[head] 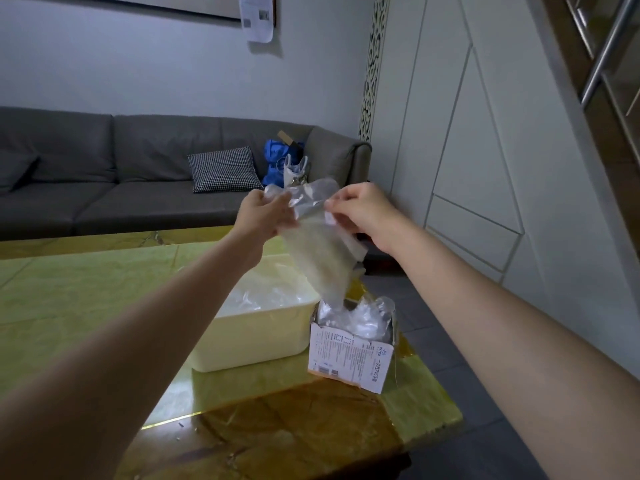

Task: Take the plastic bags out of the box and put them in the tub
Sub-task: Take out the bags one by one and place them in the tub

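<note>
A clear plastic bag [320, 251] hangs in the air above the tabletop [86, 292], held up at its top edge by both hands, and its lower end trails down to the open top of the box [349, 358]. The left hand [263, 214] grips the bag's upper left corner, fingers [277, 202] curled round the crumpled film. The right hand [363, 213] pinches the upper right edge between thumb and fingers, so the film is stretched between the two hands. The box stands near the right edge of the tabletop, white with printed text on its side, its top torn open and more crumpled clear bags [363, 317] bulging out of it. Just beside the box, on its left, sits a cream-coloured tub [249, 344], with clear plastic already lying inside it [273, 292]. The tabletop is glossy, yellow-green with brown patches. Beyond it stands a grey sofa [104, 168] along the wall, carrying a black-and-white checked cushion [223, 169], a blue bag [277, 164] and a pale bag [294, 171] near its right armrest. White panelled cabinet doors [485, 150] fill the right side of the room above a dark tiled floor [467, 358].
</note>
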